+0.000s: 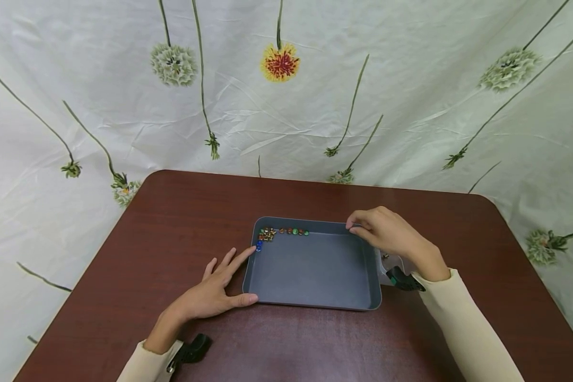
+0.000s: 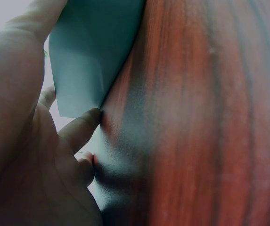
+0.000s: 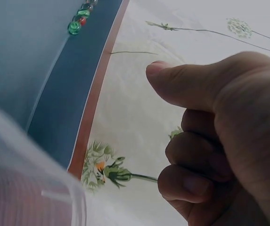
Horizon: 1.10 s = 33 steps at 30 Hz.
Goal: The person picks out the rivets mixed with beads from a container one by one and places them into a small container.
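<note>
A dark grey-blue rectangular tray [image 1: 315, 273] lies on the table. Small shiny glass marbles or beads sit along its far edge: a green and red row [image 1: 295, 232], a gold cluster [image 1: 268, 234] in the far left corner, and blue ones [image 1: 259, 245] on the left side. My left hand [image 1: 210, 297] touches the tray's left wall with fingers spread and straight; the left wrist view shows its fingertips on the tray's outside. Over the far right corner hovers my right hand [image 1: 387, 231], fingers curled, thumb and index tips close. Whether anything small is between them is hidden.
A clear plastic box [image 3: 54, 197] with small shiny pieces stands against the tray's right side, partly under my right wrist. The brown wooden table [image 1: 210, 201] ends at a white flowered cloth [image 1: 277, 122] behind it.
</note>
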Motion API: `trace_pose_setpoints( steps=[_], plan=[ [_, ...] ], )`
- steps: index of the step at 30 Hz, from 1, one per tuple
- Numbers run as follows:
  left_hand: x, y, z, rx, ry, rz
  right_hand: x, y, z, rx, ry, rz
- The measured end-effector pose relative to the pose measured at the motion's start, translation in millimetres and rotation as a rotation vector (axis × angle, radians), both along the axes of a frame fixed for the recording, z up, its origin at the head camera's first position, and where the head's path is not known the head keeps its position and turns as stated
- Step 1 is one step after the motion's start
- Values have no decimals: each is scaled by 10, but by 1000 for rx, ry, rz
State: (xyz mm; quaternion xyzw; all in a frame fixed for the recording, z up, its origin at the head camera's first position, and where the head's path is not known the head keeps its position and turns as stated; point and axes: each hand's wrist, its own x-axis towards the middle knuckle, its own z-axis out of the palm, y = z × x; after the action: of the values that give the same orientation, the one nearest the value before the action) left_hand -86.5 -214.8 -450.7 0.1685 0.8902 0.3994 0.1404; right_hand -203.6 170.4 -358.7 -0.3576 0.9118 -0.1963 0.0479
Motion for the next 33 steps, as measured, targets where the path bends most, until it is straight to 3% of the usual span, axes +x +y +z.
trace_pose_setpoints(
  steps=[33],
  plan=[
    [6,2,6,10,-5,-2,-13,-633,-73,30,-16,97]
  ],
)
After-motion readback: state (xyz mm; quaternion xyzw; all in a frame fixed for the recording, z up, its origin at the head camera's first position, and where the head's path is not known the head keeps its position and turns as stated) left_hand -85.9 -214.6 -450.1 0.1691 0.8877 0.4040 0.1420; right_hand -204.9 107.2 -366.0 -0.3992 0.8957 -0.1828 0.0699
